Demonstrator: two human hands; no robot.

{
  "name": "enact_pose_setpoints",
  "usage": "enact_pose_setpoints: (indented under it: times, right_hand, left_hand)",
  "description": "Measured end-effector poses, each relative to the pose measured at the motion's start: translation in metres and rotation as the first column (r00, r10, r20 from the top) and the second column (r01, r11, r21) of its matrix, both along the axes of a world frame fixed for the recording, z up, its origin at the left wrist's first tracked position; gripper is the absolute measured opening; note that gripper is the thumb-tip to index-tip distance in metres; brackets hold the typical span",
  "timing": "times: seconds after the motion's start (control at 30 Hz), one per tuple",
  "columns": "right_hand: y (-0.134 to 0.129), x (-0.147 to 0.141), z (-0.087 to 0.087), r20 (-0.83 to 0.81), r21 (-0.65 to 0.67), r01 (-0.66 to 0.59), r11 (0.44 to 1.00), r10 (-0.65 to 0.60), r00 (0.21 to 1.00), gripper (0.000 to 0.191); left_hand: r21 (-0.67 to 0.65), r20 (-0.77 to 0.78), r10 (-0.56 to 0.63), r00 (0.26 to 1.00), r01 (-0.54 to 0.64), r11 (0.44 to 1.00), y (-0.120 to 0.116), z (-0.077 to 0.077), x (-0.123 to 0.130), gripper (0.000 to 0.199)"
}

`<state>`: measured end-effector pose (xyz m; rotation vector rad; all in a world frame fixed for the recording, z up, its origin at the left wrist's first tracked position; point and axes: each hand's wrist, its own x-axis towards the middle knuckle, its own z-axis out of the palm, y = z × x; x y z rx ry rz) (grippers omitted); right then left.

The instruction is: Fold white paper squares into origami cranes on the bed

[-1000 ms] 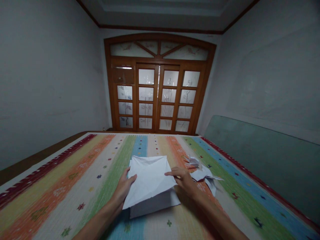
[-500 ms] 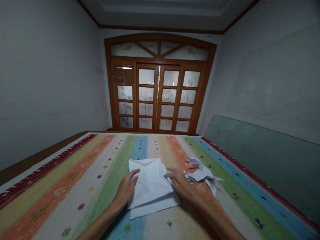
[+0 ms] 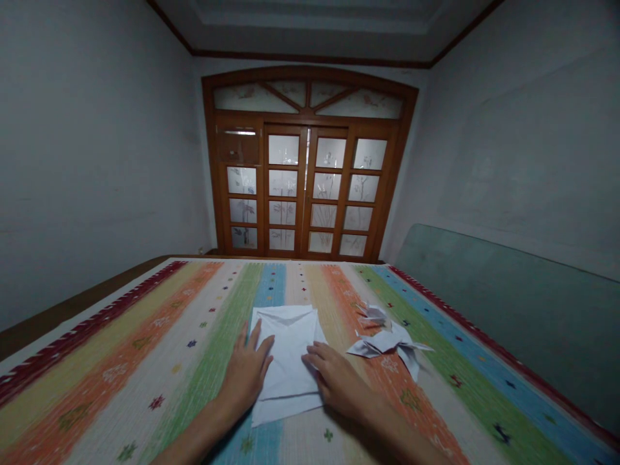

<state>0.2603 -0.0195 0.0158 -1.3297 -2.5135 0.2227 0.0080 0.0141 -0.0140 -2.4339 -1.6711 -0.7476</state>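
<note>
So on the left, the person's left hand (image 3: 246, 369) is lying with fingers spread over the left edge of a folded sheet of white paper (image 3: 287, 361), which sits flat on the striped tablecloth (image 3: 203, 374), kinda front and center. Right hand (image 3: 339, 378) has its fingers bunched on the paper's right edge; can't tell if it's pinching. Further right, near that hand, there's some white paper origami (image 3: 390, 339).

L hand (image 3: 245, 369) to tbl (image 3: 145, 349) L edge: free
White paper (image 3: 287, 365) to far edge: free
R hand (image 3: 338, 378) to R edge: folded pcs (image 3: 387, 340) in way, free past
</note>
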Motion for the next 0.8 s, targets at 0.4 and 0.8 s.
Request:
enact_pose_setpoints:
  times: [0.4, 0.8]
  right_hand:
    - [-0.001, -0.007, -0.018, 0.022, -0.049, 0.026, 0.998, -0.025, 0.999, 0.054]
    - [0.001, -0.009, -0.023, 0.047, -0.062, 0.055, 0.997, -0.052, 0.998, 0.063]
  left_hand:
    - [-0.211, -0.085, -0.306, 0.948, 0.283, 0.936, -0.009, -0.005, 0.006, 0.057]
    - [-0.249, -0.125, -0.244, 0.962, 0.208, 0.946, 0.013, 0.002, 0.05, 0.062]
